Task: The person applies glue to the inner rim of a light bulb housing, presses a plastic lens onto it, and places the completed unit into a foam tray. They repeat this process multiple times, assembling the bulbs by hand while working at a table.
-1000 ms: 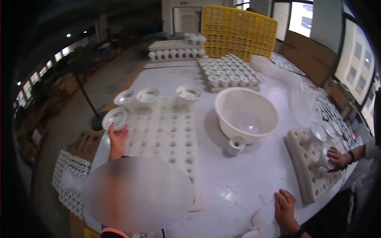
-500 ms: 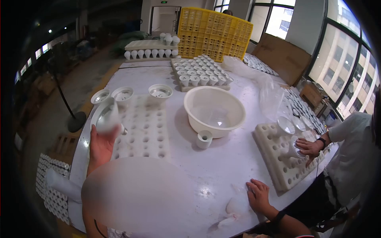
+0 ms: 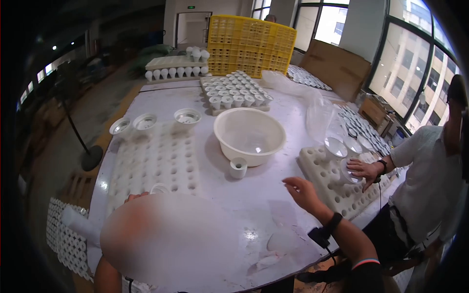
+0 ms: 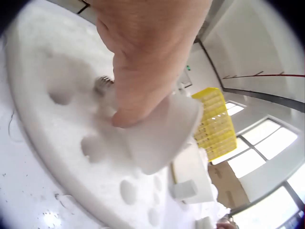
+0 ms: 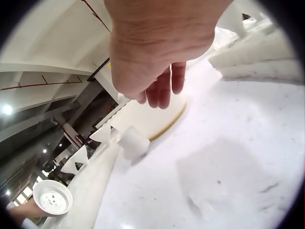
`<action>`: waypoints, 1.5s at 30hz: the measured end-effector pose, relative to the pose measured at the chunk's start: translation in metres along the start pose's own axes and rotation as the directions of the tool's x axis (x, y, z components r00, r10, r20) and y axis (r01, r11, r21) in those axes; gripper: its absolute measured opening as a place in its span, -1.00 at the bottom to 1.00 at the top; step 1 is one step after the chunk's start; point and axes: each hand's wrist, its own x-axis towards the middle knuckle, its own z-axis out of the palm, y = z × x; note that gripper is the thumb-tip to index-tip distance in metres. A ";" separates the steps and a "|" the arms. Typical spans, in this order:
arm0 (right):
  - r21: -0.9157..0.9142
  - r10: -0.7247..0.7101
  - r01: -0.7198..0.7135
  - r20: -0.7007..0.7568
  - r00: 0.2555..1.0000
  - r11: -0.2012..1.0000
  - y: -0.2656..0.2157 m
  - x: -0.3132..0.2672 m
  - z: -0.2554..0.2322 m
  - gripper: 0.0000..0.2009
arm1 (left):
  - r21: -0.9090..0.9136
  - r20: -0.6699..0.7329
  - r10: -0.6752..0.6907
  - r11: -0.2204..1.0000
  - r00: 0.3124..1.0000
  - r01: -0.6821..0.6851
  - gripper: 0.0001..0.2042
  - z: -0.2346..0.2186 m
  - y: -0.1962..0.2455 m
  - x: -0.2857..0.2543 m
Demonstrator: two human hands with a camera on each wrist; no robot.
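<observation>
My left hand (image 4: 147,57) grips a white cone-shaped lamp housing (image 4: 164,136) over the holed foam tray (image 4: 35,81); a threaded metal base (image 4: 103,85) shows beside the thumb. In the right wrist view, the housing's round open face (image 5: 52,197) has small holes inside. A blurred oval hides most of that hand (image 3: 137,197) in the head view. My right hand (image 3: 304,194) hovers above the table with loosely bent fingers (image 5: 163,90), holding nothing. Beyond it are a white bowl (image 3: 250,158) and a small white cylinder (image 3: 238,168).
Three housings (image 3: 187,117) stand along the tray's far edge. Filled trays (image 3: 234,93) and a yellow crate (image 3: 251,46) are at the back. At right, another person's hand (image 3: 364,170) rests on a clear-faced cup on a second foam tray (image 3: 312,168). Thin plastic (image 3: 268,261) lies near the front edge.
The left hand has brought the housing from the tray's far left side nearer to me. The right hand has risen off the table and moved forward. The head view has turned right.
</observation>
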 end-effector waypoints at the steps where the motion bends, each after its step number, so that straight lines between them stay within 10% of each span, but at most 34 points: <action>1: -0.002 -0.009 0.009 0.043 0.999 1.000 -0.002 0.012 0.003 -0.84 | -0.180 -0.027 -0.087 0.980 0.996 0.080 -0.23 0.025 -0.011 0.006; 6: -0.178 -0.025 0.035 0.055 0.998 0.983 -0.023 0.068 0.013 -0.84 | -0.623 -0.110 -0.379 0.747 0.919 0.233 -0.42 0.089 0.002 0.025; 8: -0.193 -0.034 0.038 0.023 0.999 0.980 -0.024 0.089 0.016 -0.83 | -0.887 -0.307 -0.480 0.458 0.822 -0.064 -0.54 0.110 0.024 0.027; 10: -0.217 -0.026 0.011 -0.066 0.998 0.976 -0.018 0.118 0.024 -0.83 | -0.878 -0.377 -0.522 0.465 0.765 -0.116 -0.60 0.097 0.042 0.028; 12: -0.251 -0.015 0.001 -0.051 0.999 0.968 0.008 0.153 0.043 -0.83 | -0.568 -0.186 -0.408 0.787 0.894 0.242 -0.60 0.085 0.046 0.026; 16: -0.395 0.122 -0.108 0.008 0.993 0.912 0.048 0.192 0.069 -0.57 | -0.785 -0.269 -0.522 0.606 0.810 0.130 -0.64 0.104 0.041 0.025; 18: -0.404 0.014 -0.088 -0.185 0.983 0.910 0.049 0.190 0.061 -0.46 | -0.669 -0.270 -0.496 0.713 0.825 0.209 -0.64 0.101 0.043 0.026; 20: 0.095 0.331 -0.341 -0.580 0.745 0.935 0.049 0.202 0.036 -0.43 | -0.686 -0.262 -0.531 0.690 0.806 0.232 -0.64 0.109 0.041 0.024; 22: 0.268 0.418 -0.333 -0.718 0.557 0.904 0.152 0.225 0.008 -0.46 | -0.704 -0.268 -0.562 0.669 0.782 0.239 -0.64 0.110 0.039 0.024; 24: 0.714 0.739 -0.251 -0.533 0.412 0.654 0.105 0.187 -0.054 -0.60 | -0.719 -0.270 -0.549 0.661 0.791 0.213 -0.62 0.107 0.042 0.027; 26: 0.788 0.821 -0.344 -0.326 0.469 0.510 0.124 0.167 -0.095 -0.76 | -0.707 -0.296 -0.518 0.684 0.802 0.181 -0.59 0.113 0.038 0.028; 37: 0.503 0.697 -0.583 -0.056 0.715 0.638 0.111 0.101 -0.114 -0.75 | -0.716 -0.342 -0.470 0.691 0.813 0.098 -0.52 0.109 0.038 0.036; 45: 0.248 0.351 -0.432 0.313 0.883 0.867 0.032 0.067 -0.081 -0.53 | -0.723 -0.338 -0.505 0.680 0.794 0.124 -0.51 0.124 0.027 0.040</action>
